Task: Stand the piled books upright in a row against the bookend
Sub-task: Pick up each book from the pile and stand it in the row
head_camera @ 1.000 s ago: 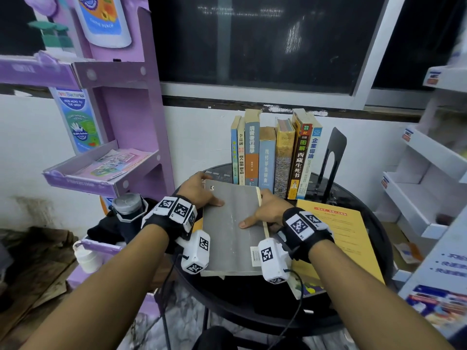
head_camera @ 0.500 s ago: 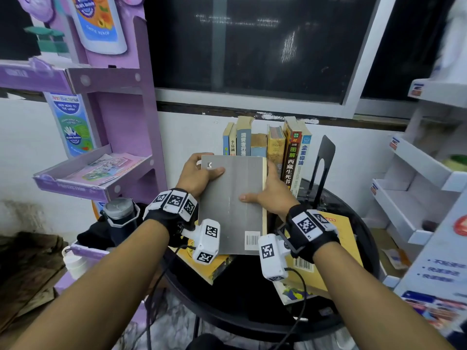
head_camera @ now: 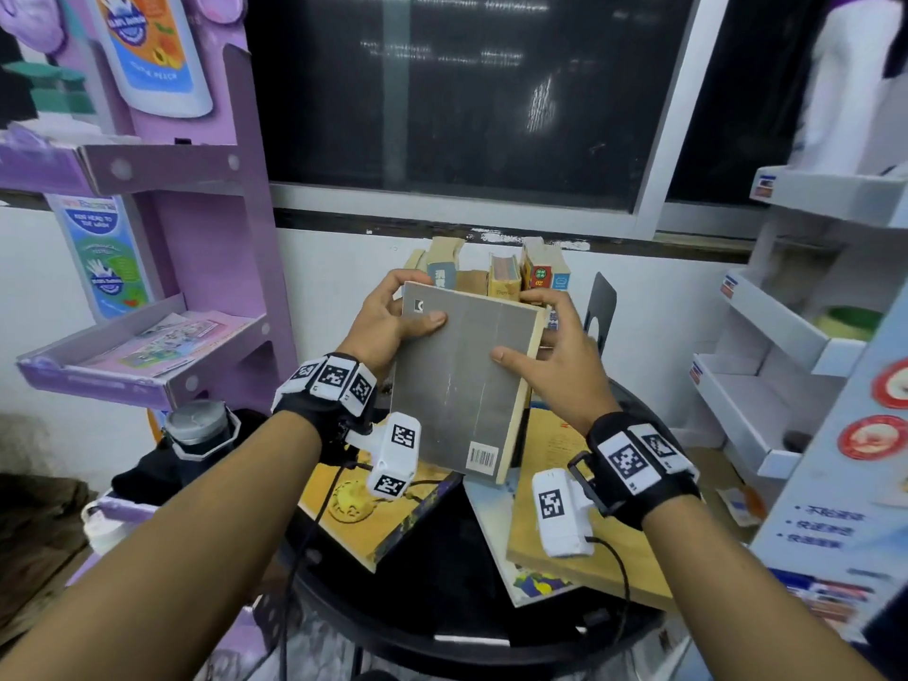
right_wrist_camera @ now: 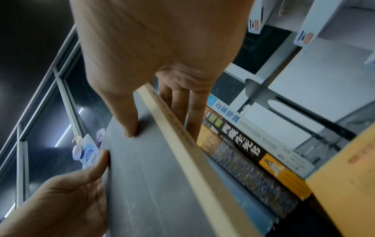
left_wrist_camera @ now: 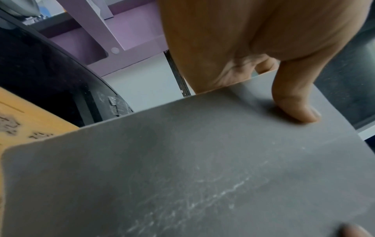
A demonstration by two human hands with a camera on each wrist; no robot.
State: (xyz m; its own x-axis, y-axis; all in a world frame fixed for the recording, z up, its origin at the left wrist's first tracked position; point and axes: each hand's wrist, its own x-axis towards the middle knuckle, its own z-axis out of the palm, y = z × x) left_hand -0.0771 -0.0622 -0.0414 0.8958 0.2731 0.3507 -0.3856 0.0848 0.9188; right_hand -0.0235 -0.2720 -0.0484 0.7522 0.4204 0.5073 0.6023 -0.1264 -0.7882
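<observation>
Head view: a thin grey book (head_camera: 462, 380) with a barcode and cream page edges is lifted between both hands, left hand (head_camera: 383, 326) gripping its spine side, right hand (head_camera: 565, 356) pinching the page side. Right wrist view alone shows fingers (right_wrist_camera: 180, 102) behind it, near upright book spines (right_wrist_camera: 249, 158).

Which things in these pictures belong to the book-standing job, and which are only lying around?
Job:
- grey book, held by left hand and right hand
- upright row of books
- black bookend
- yellow book and orange book lying flat on the table

Lying about:
- purple shelf
- grey flask
- white shelves
</observation>
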